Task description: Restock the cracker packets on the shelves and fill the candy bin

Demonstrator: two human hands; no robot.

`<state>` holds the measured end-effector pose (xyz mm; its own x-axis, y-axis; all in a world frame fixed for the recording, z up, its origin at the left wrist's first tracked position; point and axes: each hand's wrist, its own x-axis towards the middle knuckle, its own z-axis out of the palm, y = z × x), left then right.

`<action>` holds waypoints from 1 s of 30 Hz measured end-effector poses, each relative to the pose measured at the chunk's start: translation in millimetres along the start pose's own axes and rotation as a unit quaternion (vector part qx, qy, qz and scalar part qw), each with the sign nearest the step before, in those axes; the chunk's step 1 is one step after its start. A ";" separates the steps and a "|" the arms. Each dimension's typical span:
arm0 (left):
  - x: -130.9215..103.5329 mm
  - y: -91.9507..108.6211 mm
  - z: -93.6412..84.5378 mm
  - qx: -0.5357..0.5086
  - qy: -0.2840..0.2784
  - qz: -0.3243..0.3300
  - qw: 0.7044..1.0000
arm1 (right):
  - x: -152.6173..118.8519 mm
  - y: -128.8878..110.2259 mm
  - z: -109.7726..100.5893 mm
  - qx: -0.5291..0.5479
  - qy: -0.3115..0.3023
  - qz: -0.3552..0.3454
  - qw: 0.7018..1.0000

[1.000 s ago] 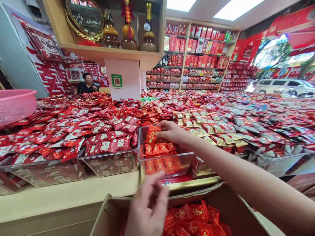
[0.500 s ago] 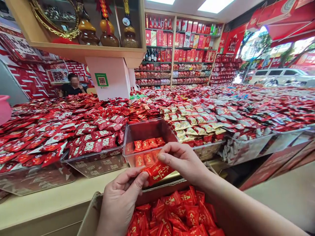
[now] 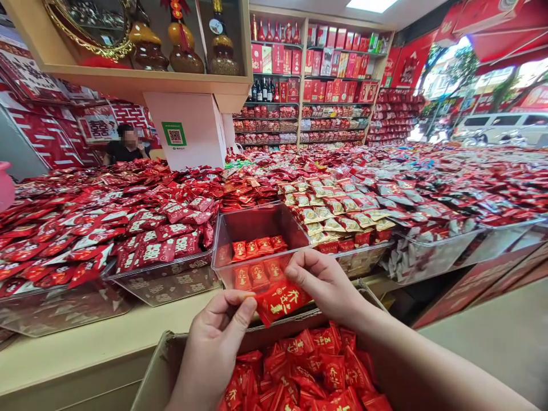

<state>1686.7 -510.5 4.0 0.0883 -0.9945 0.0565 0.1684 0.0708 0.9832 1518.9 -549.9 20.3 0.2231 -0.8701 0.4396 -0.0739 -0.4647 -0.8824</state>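
Note:
Between my two hands is a red candy packet (image 3: 281, 302) with gold characters, stretched level above a cardboard box. My left hand (image 3: 218, 337) pinches its left end between thumb and fingertips. At the other end, my right hand (image 3: 323, 282) pinches the upper right corner. Below them the cardboard box (image 3: 156, 365) holds a heap of red packets (image 3: 299, 371) that look alike. Just beyond my hands stands a clear plastic bin (image 3: 261, 218), with rows of the same red packets (image 3: 259, 246) at its bottom front.
Bins heaped with dark red packets (image 3: 158, 245) lie to the left, and cream-and-red packets (image 3: 334, 208) to the right. A white pillar (image 3: 201, 148) with a QR sign rises behind, under an overhanging cabinet (image 3: 141, 85). A person (image 3: 126, 145) sits at the far left.
The held packet has turned slightly, showing more of its printed face. Both hands have shifted slightly right, still pinching its ends. The view has shifted a little.

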 end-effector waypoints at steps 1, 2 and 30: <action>-3.6 0.2 2.7 0.015 -0.014 0.008 1.000 | -1.6 -0.2 -1.4 -0.020 -0.017 -0.013 1.000; -7.4 -0.2 5.9 0.022 -0.028 0.008 0.999 | -3.4 -0.9 -2.6 -0.045 -0.034 -0.029 0.998; -19.9 -69.5 12.7 0.169 -0.348 -0.144 0.911 | 149.8 45.3 45.9 -0.183 -0.264 0.385 0.865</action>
<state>1660.7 -496.6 -63.2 -0.5758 -0.7844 -0.2307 -0.2359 -0.1108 0.9654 1593.6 -693.7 38.4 0.3776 -0.7928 -0.4785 -0.6791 0.1142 -0.7251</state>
